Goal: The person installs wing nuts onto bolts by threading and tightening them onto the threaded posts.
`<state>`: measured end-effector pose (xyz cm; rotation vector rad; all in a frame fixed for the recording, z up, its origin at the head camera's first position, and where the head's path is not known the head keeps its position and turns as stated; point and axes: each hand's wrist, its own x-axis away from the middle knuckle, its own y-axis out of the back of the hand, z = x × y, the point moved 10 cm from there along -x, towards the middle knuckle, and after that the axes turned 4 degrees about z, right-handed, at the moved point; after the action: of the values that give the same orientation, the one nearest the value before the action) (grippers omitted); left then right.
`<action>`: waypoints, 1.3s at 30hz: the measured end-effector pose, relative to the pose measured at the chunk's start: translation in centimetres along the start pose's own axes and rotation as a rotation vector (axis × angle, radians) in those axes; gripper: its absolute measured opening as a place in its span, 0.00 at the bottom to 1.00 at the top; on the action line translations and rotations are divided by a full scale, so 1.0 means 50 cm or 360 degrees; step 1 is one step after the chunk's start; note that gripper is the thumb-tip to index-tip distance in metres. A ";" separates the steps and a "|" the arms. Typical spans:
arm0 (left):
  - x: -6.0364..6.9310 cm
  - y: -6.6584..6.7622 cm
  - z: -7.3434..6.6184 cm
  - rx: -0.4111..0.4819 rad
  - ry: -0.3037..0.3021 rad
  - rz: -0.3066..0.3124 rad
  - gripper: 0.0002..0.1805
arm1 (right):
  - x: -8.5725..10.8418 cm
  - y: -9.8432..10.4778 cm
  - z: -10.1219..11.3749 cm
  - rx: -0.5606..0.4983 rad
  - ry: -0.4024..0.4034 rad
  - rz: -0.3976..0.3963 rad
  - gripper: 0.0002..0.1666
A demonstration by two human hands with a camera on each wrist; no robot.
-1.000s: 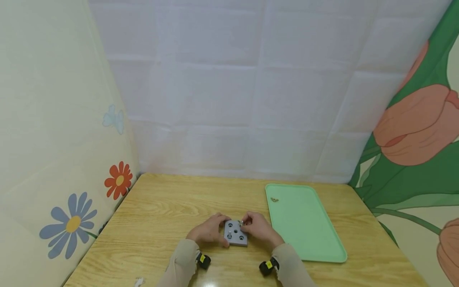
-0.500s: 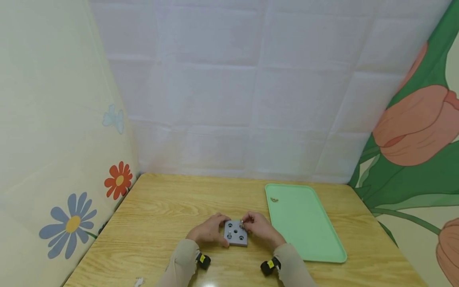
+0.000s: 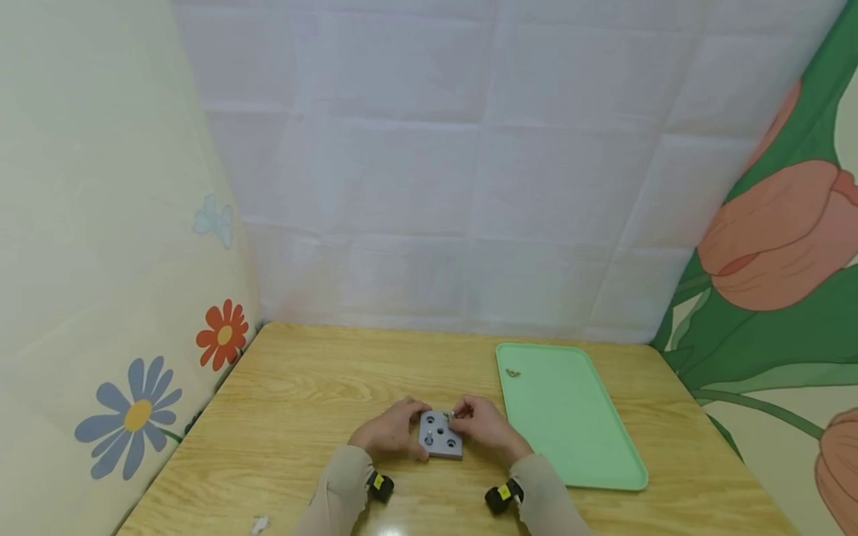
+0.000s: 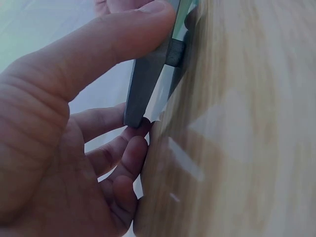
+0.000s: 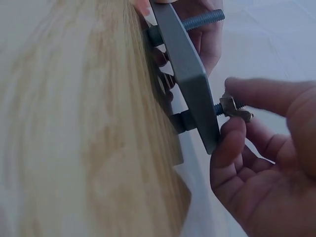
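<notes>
A grey metal plate (image 3: 439, 446) with several holes is held just above the wooden table, raised on bolt heads. My left hand (image 3: 391, 432) grips its left side, thumb along the near edge and fingers round the far one. One bolt (image 5: 205, 19) sticks up bare through the plate. On another bolt, at the far right corner, sits a brass-coloured wing nut (image 5: 229, 106), apart from the plate's face with thread showing between. My right hand (image 3: 488, 426) holds this wing nut between thumb and forefinger; in the head view the fingers partly hide it.
A green tray (image 3: 570, 432) lies on the table to the right, with another brass-coloured wing nut (image 3: 512, 373) near its far left corner. A small white scrap (image 3: 260, 525) lies at the near left. Cloth walls stand behind and at both sides.
My right fingers and wrist have shifted slightly around the wing nut, first away and then back over it. My left hand and the plate have stayed in place.
</notes>
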<state>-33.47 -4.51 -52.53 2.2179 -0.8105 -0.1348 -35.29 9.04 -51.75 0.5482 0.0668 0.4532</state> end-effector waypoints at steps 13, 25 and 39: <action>0.001 0.002 -0.002 -0.0016 -0.0003 -0.0021 0.43 | 0.005 -0.002 0.016 -0.0105 0.0079 0.0072 0.09; -0.001 0.001 0.003 -0.0009 0.0005 -0.0011 0.42 | 0.002 -0.001 0.018 0.0035 0.0074 0.0042 0.06; -0.001 0.002 0.001 0.0002 0.0000 -0.0030 0.43 | 0.003 -0.004 0.012 -0.0182 -0.0025 0.0040 0.12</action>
<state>-33.57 -4.59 -52.52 2.2275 -0.7898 -0.1435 -34.97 8.68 -51.34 0.4407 0.0187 0.4743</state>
